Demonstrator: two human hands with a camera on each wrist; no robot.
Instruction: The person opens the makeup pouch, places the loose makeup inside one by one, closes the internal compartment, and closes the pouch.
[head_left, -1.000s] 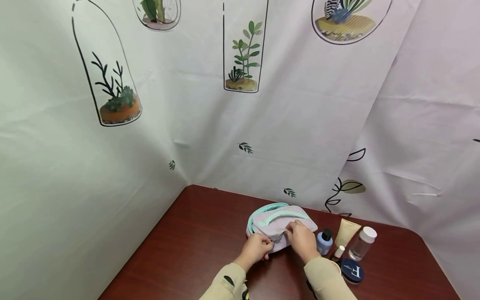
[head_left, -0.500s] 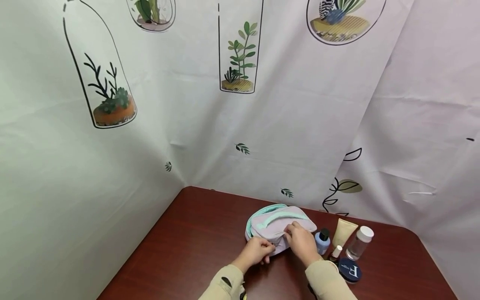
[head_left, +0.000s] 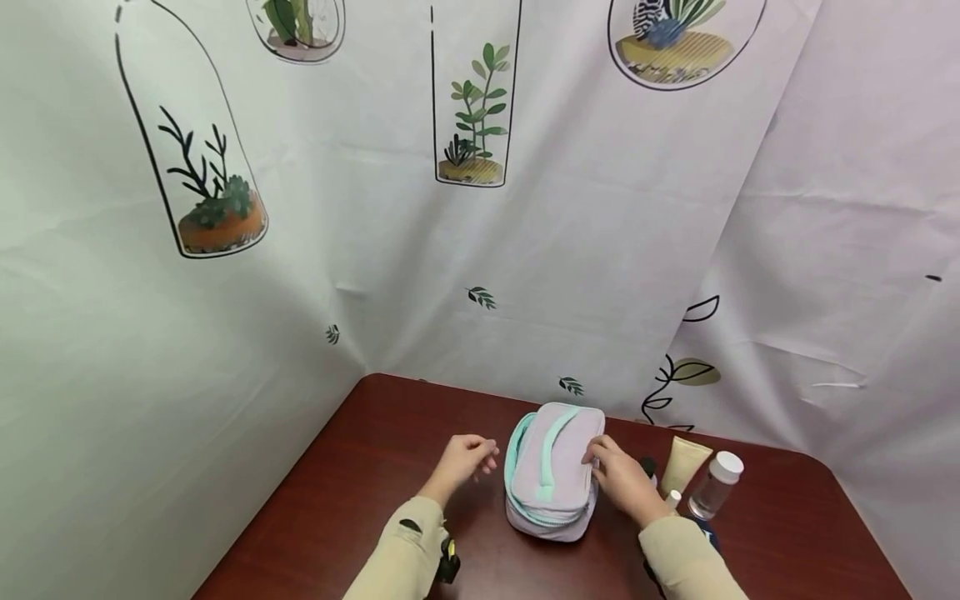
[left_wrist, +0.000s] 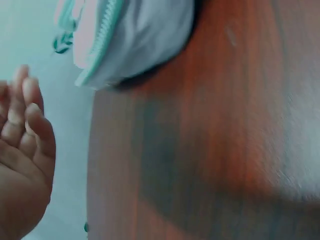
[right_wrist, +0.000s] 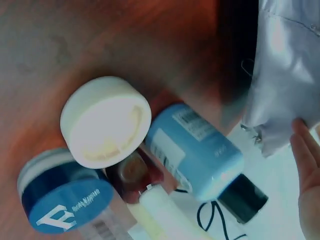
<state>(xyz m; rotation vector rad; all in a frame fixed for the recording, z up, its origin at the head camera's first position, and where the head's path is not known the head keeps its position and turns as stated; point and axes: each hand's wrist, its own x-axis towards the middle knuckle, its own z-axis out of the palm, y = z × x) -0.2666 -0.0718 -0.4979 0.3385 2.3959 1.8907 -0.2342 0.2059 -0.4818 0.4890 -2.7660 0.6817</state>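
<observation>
A lilac toiletry bag (head_left: 558, 458) with a mint handle and mint zip trim lies on the table, its narrow end facing me. The left wrist view shows a zipped corner of the bag (left_wrist: 145, 40). My left hand (head_left: 467, 462) hovers left of the bag, apart from it, fingers loosely curled around nothing. At the bag's right side, the fingers of my right hand (head_left: 622, 482) touch its upper edge. The right wrist view catches only part of that hand (right_wrist: 310, 185), with extended fingers against the bag's side.
Right of the bag stand a beige tube (head_left: 686, 463), a clear bottle with white cap (head_left: 716, 485), a blue bottle (right_wrist: 195, 150), a white round jar (right_wrist: 105, 122), a navy-lidded jar (right_wrist: 70, 197) and a small dark bottle (right_wrist: 132, 175). Patterned cloth (head_left: 585, 275) hangs behind the table.
The bag has turned from lying crosswise to pointing towards me. My left hand has let go and moved up and left; my right hand has shifted right and no longer pinches the bag's near side.
</observation>
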